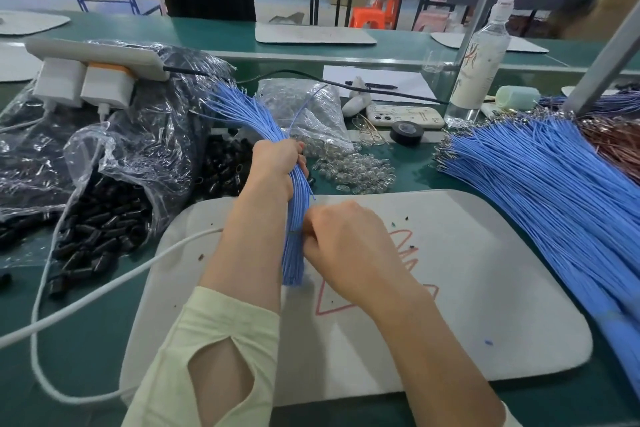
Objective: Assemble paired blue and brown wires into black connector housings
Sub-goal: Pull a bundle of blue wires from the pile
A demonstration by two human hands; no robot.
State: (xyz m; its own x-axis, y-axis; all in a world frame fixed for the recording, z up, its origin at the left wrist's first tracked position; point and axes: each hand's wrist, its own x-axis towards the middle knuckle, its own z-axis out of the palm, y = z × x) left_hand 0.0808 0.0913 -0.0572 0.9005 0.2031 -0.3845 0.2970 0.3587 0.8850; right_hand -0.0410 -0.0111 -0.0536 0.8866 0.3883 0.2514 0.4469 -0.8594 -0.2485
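My left hand [275,168] grips a thick bundle of blue wires [293,229] near its middle and holds it upright over the white mat [485,288]. The bundle's top fans out toward the back. My right hand [349,246] pinches the bundle lower down, where a thin tie circles it. Black connector housings [100,229] spill from a clear plastic bag at the left. A large heap of loose blue wires [540,191] lies at the right, with brown wires [613,139] behind it.
A bag and a loose pile of clear small parts [353,166] lie behind the mat. A power strip [93,73], a white cable [86,302], a phone [405,116], a tape roll [407,132], glasses and a bottle [479,59] stand around. A person stands across the green table.
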